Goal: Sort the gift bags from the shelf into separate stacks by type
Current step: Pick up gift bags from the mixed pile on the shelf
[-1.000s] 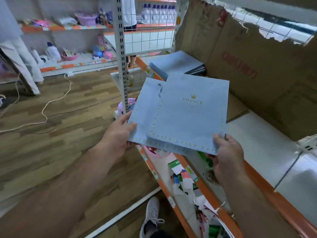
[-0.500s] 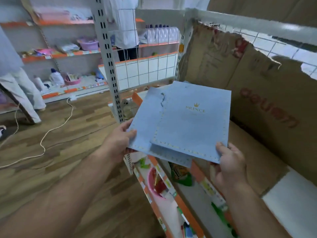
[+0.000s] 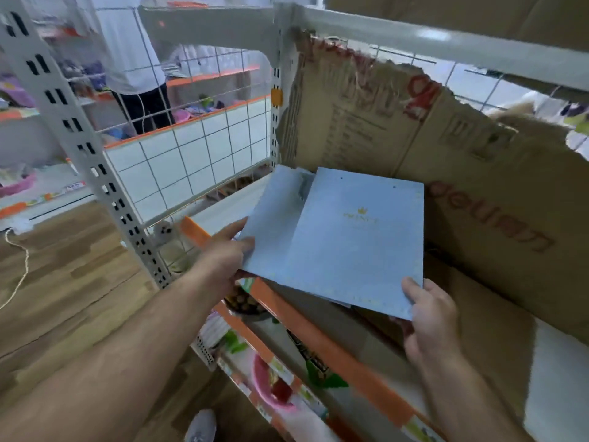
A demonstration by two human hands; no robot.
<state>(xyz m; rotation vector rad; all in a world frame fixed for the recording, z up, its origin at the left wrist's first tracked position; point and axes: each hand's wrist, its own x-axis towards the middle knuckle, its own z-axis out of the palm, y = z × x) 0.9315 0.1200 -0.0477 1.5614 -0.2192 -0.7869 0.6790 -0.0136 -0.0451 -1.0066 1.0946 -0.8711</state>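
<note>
Over the shelf [image 3: 334,346], the blue gift bags [image 3: 350,237] lay flat, left hand [image 3: 223,250] gripping their left edge, right hand [image 3: 430,317] pinching the near right corner, long sides running toward the cardboard [image 3: 478,173].

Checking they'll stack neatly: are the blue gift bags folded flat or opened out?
Folded flat: the blue gift bags are thin overlapping sheets, held between left hand and right hand.

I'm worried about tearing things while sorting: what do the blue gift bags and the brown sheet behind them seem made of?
Blue gift bags: probably matte paper or thin card; they lie flat with crisp edges, no gloss, a gold printed logo. Brown sheet: uncoated corrugated cardboard, judging by its ragged torn top edge and dull surface.
</note>
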